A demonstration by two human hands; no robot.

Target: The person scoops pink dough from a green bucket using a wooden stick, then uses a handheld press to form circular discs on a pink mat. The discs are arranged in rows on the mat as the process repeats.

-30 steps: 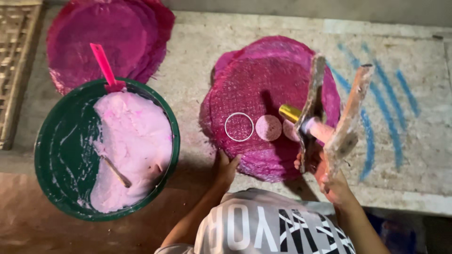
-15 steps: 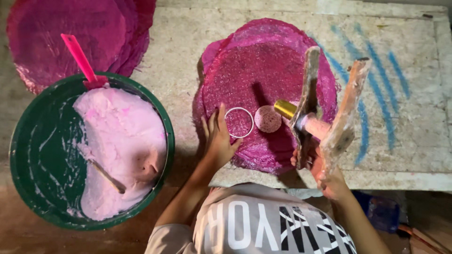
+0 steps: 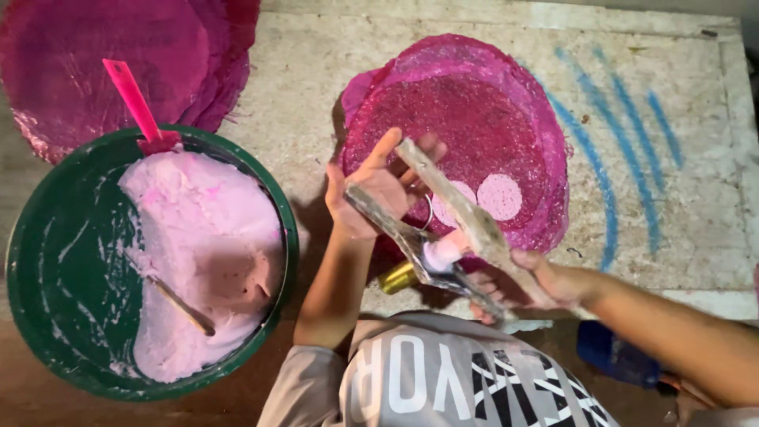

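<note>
— Looks like a small handcraft workshop, or a home work corner.
— Why so?
— Rough, stained stone slab (image 3: 443,47) as a bench, streaked with blue chalk lines (image 3: 609,158). Big green basin (image 3: 47,316) of pink paste (image 3: 205,253), smeared up the sides.
— Anything else?
— Stacks of round magenta mesh sheets (image 3: 474,111), crusted with the same colour. Bare, dusty floor below.

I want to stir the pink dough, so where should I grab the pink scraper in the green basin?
Probably the bare upper handle of the pink scraper. It leans up and out over the far rim of the green basin, with only its lower end in the pink dough. Come from above and behind the rim, pinching its flat faces.
</note>
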